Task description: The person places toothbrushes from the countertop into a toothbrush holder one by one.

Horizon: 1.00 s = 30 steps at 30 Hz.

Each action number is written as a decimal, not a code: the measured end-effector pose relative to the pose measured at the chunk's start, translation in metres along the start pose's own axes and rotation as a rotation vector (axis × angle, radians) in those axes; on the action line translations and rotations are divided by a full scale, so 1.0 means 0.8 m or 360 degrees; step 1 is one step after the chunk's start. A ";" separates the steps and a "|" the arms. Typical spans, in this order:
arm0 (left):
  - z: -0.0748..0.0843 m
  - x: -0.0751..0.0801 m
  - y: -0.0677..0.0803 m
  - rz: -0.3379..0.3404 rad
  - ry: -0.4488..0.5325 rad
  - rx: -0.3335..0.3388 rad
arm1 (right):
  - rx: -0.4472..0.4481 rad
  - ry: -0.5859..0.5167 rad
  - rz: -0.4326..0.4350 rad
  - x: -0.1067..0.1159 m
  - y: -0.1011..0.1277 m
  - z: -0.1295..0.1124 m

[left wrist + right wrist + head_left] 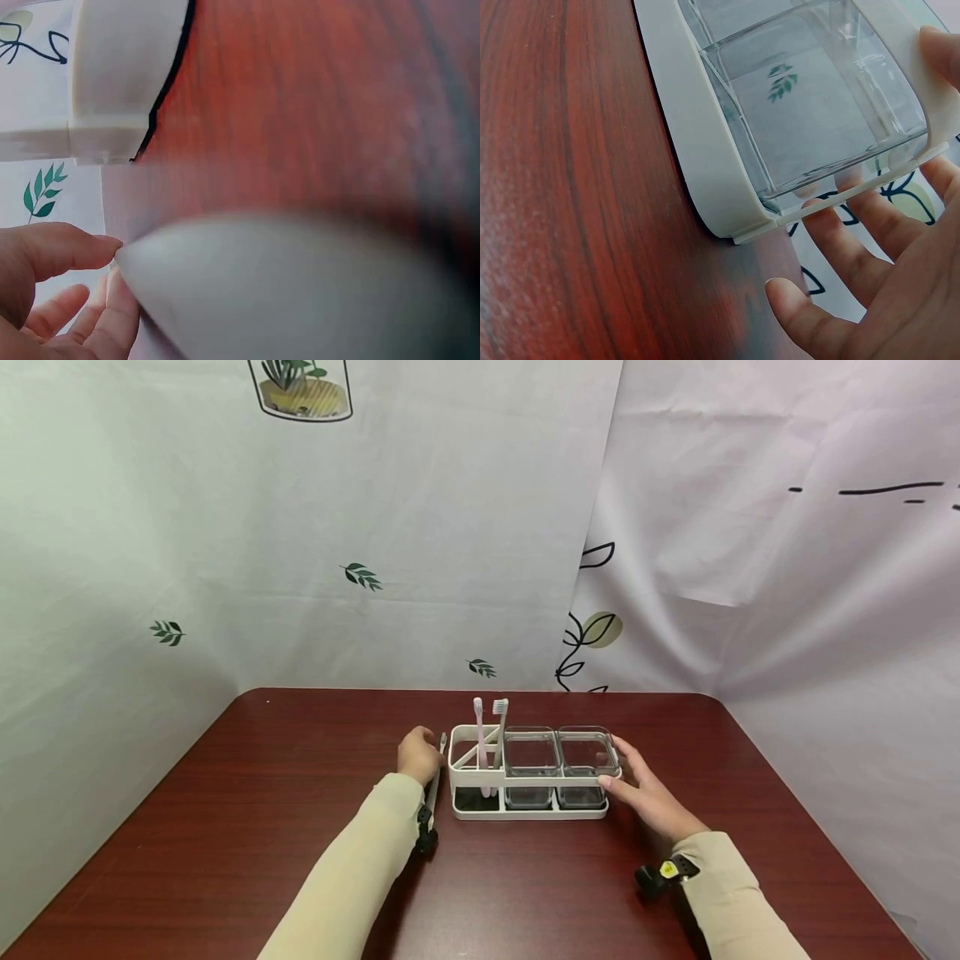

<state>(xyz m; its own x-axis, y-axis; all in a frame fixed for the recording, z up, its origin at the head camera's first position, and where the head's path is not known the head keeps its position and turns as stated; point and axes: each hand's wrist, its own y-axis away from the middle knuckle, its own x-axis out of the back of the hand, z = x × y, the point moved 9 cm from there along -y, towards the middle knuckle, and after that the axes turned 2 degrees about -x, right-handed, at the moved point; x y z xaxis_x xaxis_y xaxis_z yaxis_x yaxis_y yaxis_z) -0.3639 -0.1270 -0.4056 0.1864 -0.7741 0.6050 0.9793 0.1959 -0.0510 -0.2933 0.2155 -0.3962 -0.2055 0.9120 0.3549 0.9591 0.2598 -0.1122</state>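
A white toothbrush holder (480, 815) stands upright on the table. Two toothbrushes, one pinkish (481, 739) and one white (500, 735), lean in its left compartment; two clear cups (531, 752) sit in the others. Just left of the holder, my left hand (420, 754) pinches a separate white toothbrush (432, 797) between thumb and fingers. Close to the left wrist camera, its handle (285, 289) is a large pale blur. My right hand (651, 795) grips the holder's right end, thumb at the front of the upper rim and fingers round the side (855, 247).
The dark red wooden table (247, 827) extends around the holder. Behind it hangs a white cloth (420, 510) with leaf prints. Small black cameras are strapped to both wrists, the right one (654, 881) low beside the forearm.
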 end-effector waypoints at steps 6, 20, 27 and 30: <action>-0.009 -0.001 0.000 -0.0017 0.0103 0.0111 | -0.0009 0.0010 -0.0007 0.000 0.001 0.001; -0.013 0.007 -0.003 -0.0016 0.0169 0.0179 | 0.0026 -0.0015 0.0005 0.000 -0.001 0.000; -0.013 0.012 -0.003 -0.0059 0.0239 0.0248 | 0.0014 0.0023 0.0016 0.001 -0.001 0.001; -0.011 0.017 -0.002 -0.0052 0.0321 0.0253 | 0.0011 0.0021 0.0013 0.001 -0.001 0.001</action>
<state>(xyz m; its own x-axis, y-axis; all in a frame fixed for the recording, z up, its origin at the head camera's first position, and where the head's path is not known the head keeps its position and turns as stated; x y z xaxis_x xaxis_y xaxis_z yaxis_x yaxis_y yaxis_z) -0.3626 -0.1430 -0.4044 0.1827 -0.8828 0.4328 0.9633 0.2488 0.1009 -0.2940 0.2162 -0.3965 -0.1950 0.9100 0.3660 0.9594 0.2545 -0.1216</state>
